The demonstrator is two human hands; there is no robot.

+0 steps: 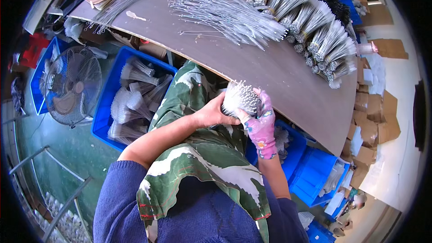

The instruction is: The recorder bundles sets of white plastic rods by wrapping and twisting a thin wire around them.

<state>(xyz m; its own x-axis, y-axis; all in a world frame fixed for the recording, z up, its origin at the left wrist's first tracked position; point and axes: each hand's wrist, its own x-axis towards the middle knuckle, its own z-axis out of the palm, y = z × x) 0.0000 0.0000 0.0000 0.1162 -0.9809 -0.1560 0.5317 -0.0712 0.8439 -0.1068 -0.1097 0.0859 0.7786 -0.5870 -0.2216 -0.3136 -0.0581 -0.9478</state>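
Both hands close around one upright bundle of thin silvery wire rods (240,97), held over the lap just below the edge of the brown wooden tabletop (288,76): the bare left hand (215,113) clasps its near side, and the right hand (260,123), in a pink flowered glove, wraps the far side. Gathering it well seems to call for even pressure from both palms, so the tips stay level and no rod slips out. On the tabletop lie a loose heap of the same rods (225,13) and a row of finished bundles (315,27); a blue plastic crate (105,108) with more bundles stands at the left.
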